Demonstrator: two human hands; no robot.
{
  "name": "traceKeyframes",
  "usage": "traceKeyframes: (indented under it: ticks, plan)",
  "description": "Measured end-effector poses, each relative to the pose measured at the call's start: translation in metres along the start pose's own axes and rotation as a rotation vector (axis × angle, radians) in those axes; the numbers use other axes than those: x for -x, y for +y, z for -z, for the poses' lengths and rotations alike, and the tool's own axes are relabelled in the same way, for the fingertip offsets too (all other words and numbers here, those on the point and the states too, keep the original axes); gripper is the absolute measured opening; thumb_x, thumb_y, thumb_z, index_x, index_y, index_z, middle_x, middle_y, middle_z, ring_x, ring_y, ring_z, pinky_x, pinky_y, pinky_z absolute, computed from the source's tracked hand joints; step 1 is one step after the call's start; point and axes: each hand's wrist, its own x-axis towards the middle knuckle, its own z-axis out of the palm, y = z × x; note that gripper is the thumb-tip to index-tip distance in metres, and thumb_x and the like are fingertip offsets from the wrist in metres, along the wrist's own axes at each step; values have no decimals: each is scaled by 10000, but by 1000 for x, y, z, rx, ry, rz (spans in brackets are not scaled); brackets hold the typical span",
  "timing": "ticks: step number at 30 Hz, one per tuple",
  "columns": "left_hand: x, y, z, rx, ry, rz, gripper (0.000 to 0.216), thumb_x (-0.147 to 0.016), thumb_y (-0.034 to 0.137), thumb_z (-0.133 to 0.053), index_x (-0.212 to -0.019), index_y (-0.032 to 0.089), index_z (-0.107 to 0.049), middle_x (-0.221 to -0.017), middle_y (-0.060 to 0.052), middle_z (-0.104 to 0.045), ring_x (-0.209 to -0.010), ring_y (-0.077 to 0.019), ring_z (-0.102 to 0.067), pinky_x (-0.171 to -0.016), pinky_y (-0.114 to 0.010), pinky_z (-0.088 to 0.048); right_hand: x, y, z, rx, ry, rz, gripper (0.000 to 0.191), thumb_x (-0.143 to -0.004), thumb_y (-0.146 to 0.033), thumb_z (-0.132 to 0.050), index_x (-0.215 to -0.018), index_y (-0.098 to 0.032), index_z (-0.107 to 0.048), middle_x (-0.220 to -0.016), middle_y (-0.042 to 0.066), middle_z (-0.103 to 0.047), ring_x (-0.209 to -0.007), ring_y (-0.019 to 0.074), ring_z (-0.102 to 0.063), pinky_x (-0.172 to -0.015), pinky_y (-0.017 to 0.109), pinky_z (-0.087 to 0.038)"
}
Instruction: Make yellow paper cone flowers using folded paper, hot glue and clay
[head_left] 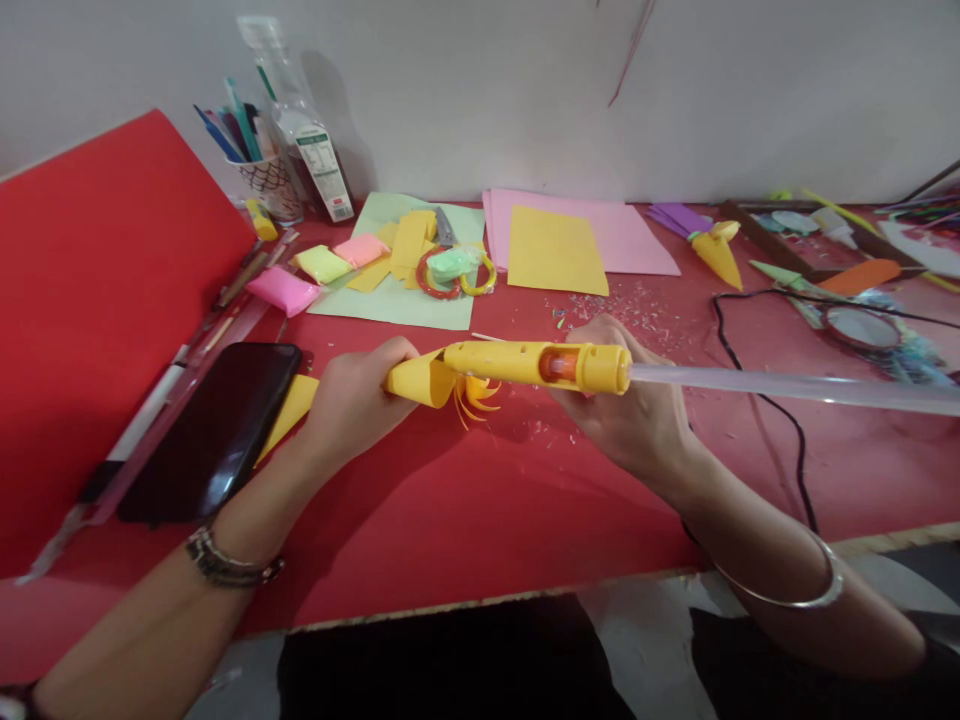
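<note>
The left hand (360,390) pinches curled yellow paper (424,384); the right hand (641,415) grips a glue gun (502,362), its front end right by the paper, over a red table (450,510). I'd guess gluing, which calls next for steady aim. Beyond lies a yellow sheet (555,250), then a bottle (322,170).

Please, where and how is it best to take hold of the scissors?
I would grip the scissors by the red loop, coming from the person's side of the table. The loops face that side, while the metal blades point toward the wall. A green packet lies over the handles, so probably lift it off first.
</note>
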Motion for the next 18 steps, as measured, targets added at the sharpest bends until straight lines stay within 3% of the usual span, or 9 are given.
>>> traceKeyframes:
  ticks: [13, 18]
  plan:
    - [-1, -6, -4, 38, 6, 13, 57, -674, 232, -498, -666, 177, -487, -523, 51, -503, -448, -82, -433, -446, -177, -260, -3, -2, -1, -28, -33, -21, 55, -767, -213, -467, -774, -161, -485, -691, 13, -556, -514, 110, -482, -407, 222, -313]
    - [-2, -10, -5, 84, 25, -135, 75, -727, 242, -468, -719, 170, -486, -624, 24, -548, -525, -87, -460, -478, -176, -307, -4, -2, -2, -22, -2, -49, 91, -736, -239, -527, -766, -165, -483, -695, 21, -547, -582, 132, -514, -428, 224, -341]
